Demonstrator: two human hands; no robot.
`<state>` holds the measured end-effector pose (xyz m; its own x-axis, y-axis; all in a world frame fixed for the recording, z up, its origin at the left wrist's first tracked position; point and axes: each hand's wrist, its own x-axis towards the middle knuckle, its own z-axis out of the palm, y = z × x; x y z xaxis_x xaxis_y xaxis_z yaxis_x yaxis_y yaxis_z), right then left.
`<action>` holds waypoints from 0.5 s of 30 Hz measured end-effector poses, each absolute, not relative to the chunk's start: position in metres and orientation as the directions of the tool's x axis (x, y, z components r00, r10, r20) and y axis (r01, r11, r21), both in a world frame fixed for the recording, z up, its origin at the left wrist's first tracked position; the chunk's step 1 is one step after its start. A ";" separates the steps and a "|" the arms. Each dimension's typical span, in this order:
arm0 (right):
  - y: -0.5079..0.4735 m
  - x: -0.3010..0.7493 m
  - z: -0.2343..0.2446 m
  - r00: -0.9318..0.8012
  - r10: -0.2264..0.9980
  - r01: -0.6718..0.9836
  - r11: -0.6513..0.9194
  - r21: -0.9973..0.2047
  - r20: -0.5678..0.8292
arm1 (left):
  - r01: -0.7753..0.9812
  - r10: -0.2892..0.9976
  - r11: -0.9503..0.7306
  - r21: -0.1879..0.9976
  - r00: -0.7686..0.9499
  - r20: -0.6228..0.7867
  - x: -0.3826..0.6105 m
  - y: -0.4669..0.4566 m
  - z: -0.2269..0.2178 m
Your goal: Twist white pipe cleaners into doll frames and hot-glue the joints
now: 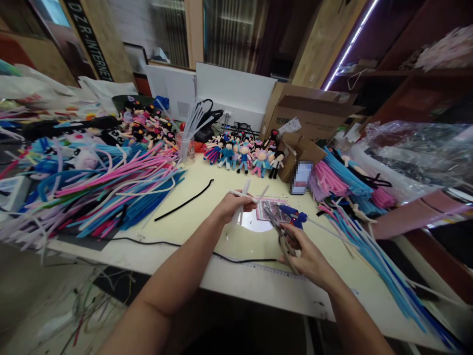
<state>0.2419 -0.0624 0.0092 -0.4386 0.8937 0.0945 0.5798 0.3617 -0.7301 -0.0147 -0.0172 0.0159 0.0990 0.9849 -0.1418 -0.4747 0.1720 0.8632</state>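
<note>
Yellowish table [192,231] spreads beneath me, with a heap of coloured pipe cleaners [111,192] on its left side. My left hand [232,206] is closed around white pipe cleaners [246,190] above the middle. My right hand [310,259], fingers curled, grips scissors [283,236] by the handles, blades pointing toward them.

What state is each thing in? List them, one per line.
left hand: closed on white pipe cleaners
right hand: gripping scissors
black pipe cleaner: lying loose on table
cardboard box: flaps open
dolls: upright in a row
</note>
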 end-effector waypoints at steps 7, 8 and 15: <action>-0.062 0.235 0.022 -0.443 0.897 0.585 0.283 -0.760 -0.006 | -0.396 0.964 0.250 0.884 0.185 -0.190 -0.011 -0.021 0.016; -0.062 0.233 0.023 -0.440 0.898 0.573 0.257 -0.778 -0.028 | -0.388 0.963 0.252 0.887 0.193 -0.190 -0.011 -0.021 0.016; -0.058 0.233 0.015 -0.469 0.876 0.445 0.127 -0.886 -0.110 | -0.320 0.954 0.264 0.910 0.226 -0.198 -0.008 -0.021 0.014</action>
<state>0.2327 -0.0585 0.0154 -0.4691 0.8762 -0.1104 0.4453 0.1268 -0.8864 -0.0079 -0.0212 0.0145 0.2257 0.9539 -0.1979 -0.3197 0.2644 0.9099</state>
